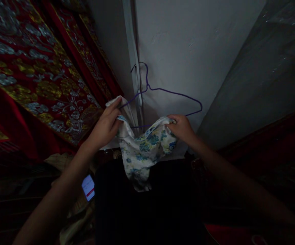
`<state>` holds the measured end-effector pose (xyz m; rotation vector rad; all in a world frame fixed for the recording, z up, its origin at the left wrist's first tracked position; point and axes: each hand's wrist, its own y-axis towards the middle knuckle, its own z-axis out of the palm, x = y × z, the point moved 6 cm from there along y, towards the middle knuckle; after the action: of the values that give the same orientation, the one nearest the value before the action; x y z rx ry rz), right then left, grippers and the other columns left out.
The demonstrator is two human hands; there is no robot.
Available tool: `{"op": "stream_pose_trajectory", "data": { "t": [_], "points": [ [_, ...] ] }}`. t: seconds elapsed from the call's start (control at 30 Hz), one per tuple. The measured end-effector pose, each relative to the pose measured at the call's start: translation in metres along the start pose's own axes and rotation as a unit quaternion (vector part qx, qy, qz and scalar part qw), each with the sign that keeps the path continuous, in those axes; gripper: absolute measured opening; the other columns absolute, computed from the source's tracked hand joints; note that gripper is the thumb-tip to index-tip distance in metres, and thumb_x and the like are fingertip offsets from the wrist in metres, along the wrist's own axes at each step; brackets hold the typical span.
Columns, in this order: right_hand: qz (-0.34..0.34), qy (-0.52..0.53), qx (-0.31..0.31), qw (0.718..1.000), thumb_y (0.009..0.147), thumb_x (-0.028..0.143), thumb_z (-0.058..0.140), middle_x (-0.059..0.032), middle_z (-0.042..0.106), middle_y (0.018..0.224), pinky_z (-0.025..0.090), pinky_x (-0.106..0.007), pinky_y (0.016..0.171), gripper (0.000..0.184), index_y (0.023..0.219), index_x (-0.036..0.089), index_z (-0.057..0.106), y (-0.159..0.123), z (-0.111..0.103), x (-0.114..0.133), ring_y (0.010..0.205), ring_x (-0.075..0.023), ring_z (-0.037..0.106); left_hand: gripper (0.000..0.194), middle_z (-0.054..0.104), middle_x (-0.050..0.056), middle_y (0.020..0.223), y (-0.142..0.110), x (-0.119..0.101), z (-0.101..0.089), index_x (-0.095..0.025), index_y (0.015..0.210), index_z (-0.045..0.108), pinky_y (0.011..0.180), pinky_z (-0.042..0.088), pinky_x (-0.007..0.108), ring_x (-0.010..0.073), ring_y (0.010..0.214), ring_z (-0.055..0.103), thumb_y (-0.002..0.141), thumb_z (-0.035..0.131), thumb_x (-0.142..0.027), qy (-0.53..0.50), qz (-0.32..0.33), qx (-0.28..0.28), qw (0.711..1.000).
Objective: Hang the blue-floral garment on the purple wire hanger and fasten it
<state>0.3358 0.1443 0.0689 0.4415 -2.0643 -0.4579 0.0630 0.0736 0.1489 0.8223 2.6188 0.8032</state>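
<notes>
A white shirt with blue and yellow-green flowers (141,156) hangs between my two hands, its lower end dangling in front of my dark clothing. My left hand (108,122) grips its left shoulder area, fingers closed on the cloth by the hanger's left arm. At the shirt's right upper edge, my right hand (180,126) pinches the fabric. Behind the shirt is a thin purple hanger (173,92), hooked at a narrow pale strip (132,44) on the wall. The hanger's left end is covered by the shirt and my left hand; its right end is bare.
Red cloth with gold and silver embroidery (47,68) hangs on the left. A pale wall (188,44) stands ahead, with clear plastic sheeting (272,68) to its right. A lit phone (88,188) lies low on the left. The room is dim.
</notes>
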Motion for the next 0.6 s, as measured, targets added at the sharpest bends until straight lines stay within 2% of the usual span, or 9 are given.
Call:
{"op": "stream_pose_trajectory", "data": {
  "t": [0.13, 0.23, 0.3, 0.33, 0.4, 0.47, 0.53, 0.57, 0.6],
  "points": [
    [-0.037, 0.059, 0.036, 0.997, 0.07, 0.02, 0.054, -0.0033, 0.07, 0.079, 0.045, -0.028, 0.064, 0.03, 0.093, 0.019, 0.072, -0.023, 0.009, 0.025, 0.073, -0.0204, 0.064, 0.037, 0.061, 0.016, 0.133, 0.023, 0.024, 0.009, -0.014, 0.124, 0.053, 0.109, 0.045, 0.042, 0.0241, 0.126, 0.057, 0.089, 0.044, -0.013, -0.043, -0.031, -0.061, 0.997],
    [-0.017, 0.053, -0.045, 0.997, 0.069, 0.017, 0.062, -0.0025, 0.072, 0.083, 0.044, -0.027, 0.058, 0.072, 0.141, 0.022, 0.054, -0.027, -0.024, 0.025, 0.063, -0.0183, 0.062, 0.041, 0.067, 0.014, 0.123, 0.025, 0.049, 0.012, -0.012, 0.126, 0.058, 0.105, 0.047, 0.042, 0.0245, 0.116, 0.062, 0.089, 0.039, -0.013, -0.037, -0.044, -0.041, 0.997],
    [-0.003, 0.01, -0.107, 0.994, 0.067, 0.018, 0.071, -0.0018, 0.07, 0.08, 0.041, -0.027, 0.053, 0.088, 0.151, 0.022, 0.043, -0.022, -0.056, 0.021, 0.057, -0.0162, 0.057, 0.041, 0.068, 0.014, 0.12, 0.022, 0.057, 0.006, -0.012, 0.123, 0.062, 0.104, 0.048, 0.043, 0.0251, 0.113, 0.063, 0.089, 0.039, -0.014, -0.027, -0.038, -0.032, 0.998],
    [0.0, -0.021, -0.125, 0.992, 0.066, 0.019, 0.074, -0.0027, 0.071, 0.08, 0.041, -0.026, 0.054, 0.086, 0.148, 0.02, 0.048, -0.016, -0.072, 0.021, 0.057, -0.0155, 0.056, 0.041, 0.068, 0.013, 0.119, 0.021, 0.059, 0.002, -0.013, 0.123, 0.063, 0.103, 0.048, 0.043, 0.025, 0.111, 0.063, 0.089, 0.039, -0.014, -0.025, -0.035, -0.028, 0.999],
    [0.012, -0.079, -0.104, 0.991, 0.068, 0.024, 0.078, -0.0046, 0.07, 0.076, 0.039, -0.026, 0.053, 0.056, 0.123, 0.015, 0.07, -0.001, -0.096, 0.019, 0.058, -0.0141, 0.055, 0.04, 0.067, 0.012, 0.116, 0.021, 0.06, -0.006, -0.014, 0.122, 0.064, 0.1, 0.05, 0.042, 0.0246, 0.107, 0.062, 0.09, 0.04, -0.016, -0.018, -0.024, -0.02, 0.999],
    [0.048, -0.09, 0.003, 0.995, 0.073, 0.037, 0.077, -0.0049, 0.068, 0.066, 0.037, -0.025, 0.051, 0.028, 0.086, 0.012, 0.077, 0.014, -0.106, 0.016, 0.056, -0.0127, 0.054, 0.037, 0.064, 0.013, 0.118, 0.02, 0.06, -0.013, -0.015, 0.119, 0.066, 0.101, 0.048, 0.042, 0.0255, 0.111, 0.059, 0.092, 0.042, -0.018, 0.0, -0.014, -0.03, 0.999],
    [0.095, -0.036, 0.154, 0.983, 0.072, 0.052, 0.077, -0.006, 0.068, 0.064, 0.039, -0.025, 0.05, 0.04, 0.071, 0.013, 0.074, 0.018, -0.1, 0.013, 0.054, -0.0136, 0.057, 0.033, 0.061, 0.014, 0.121, 0.018, 0.065, -0.02, -0.015, 0.115, 0.068, 0.105, 0.045, 0.043, 0.0273, 0.118, 0.055, 0.093, 0.044, -0.022, 0.02, -0.028, -0.07, 0.997],
    [0.1, 0.003, 0.179, 0.979, 0.069, 0.06, 0.077, -0.0069, 0.07, 0.064, 0.042, -0.026, 0.05, 0.047, 0.069, 0.013, 0.073, 0.017, -0.097, 0.016, 0.053, -0.0151, 0.059, 0.032, 0.061, 0.015, 0.121, 0.016, 0.069, -0.021, -0.015, 0.112, 0.068, 0.105, 0.044, 0.044, 0.028, 0.118, 0.054, 0.094, 0.045, -0.025, 0.023, -0.046, -0.085, 0.995],
    [0.086, 0.038, 0.153, 0.984, 0.067, 0.066, 0.076, -0.0077, 0.071, 0.066, 0.045, -0.028, 0.05, 0.052, 0.068, 0.014, 0.073, 0.017, -0.097, 0.021, 0.053, -0.017, 0.062, 0.031, 0.062, 0.014, 0.117, 0.014, 0.073, -0.02, -0.015, 0.111, 0.068, 0.104, 0.045, 0.044, 0.0281, 0.116, 0.056, 0.094, 0.045, -0.028, 0.016, -0.07, -0.086, 0.994]
  ]
}}
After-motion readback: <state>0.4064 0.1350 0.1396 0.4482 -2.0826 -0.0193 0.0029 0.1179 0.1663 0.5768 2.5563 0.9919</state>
